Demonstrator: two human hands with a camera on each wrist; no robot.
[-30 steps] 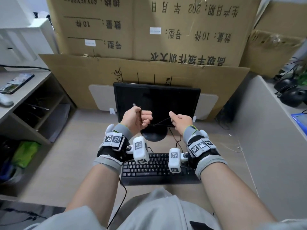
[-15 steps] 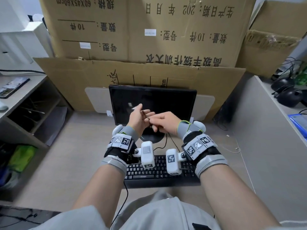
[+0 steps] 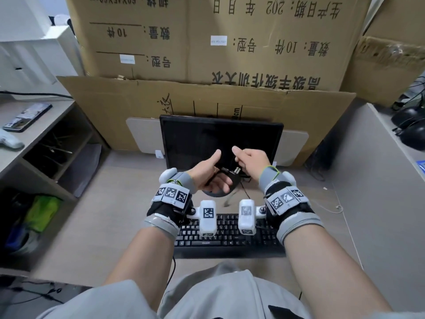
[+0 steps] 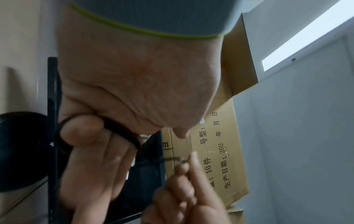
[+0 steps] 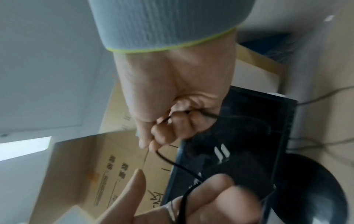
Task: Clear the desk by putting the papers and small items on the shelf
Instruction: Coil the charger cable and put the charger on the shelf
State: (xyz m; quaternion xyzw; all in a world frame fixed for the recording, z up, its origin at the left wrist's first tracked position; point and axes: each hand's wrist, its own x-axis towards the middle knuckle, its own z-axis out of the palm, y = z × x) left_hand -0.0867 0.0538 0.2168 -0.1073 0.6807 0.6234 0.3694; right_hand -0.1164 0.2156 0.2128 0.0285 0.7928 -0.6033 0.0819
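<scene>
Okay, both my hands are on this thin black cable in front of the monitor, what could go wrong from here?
The black cable is looped round the fingers of your left hand while your right hand pinches a strand of it. Pulling hard could tighten the loop into a tangle.

Both hands sit close to the monitor, so a wide winding motion might knock the screen.

Other cords run by the monitor base, where slack could snag. Where the cable's far end goes isn't visible.

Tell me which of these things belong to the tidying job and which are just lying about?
Part of the job:
- black cable, held between both hands
- left hand
- right hand
- shelf on the left

Just lying about:
- monitor
- keyboard
- cardboard boxes
- phone on the shelf top
</scene>
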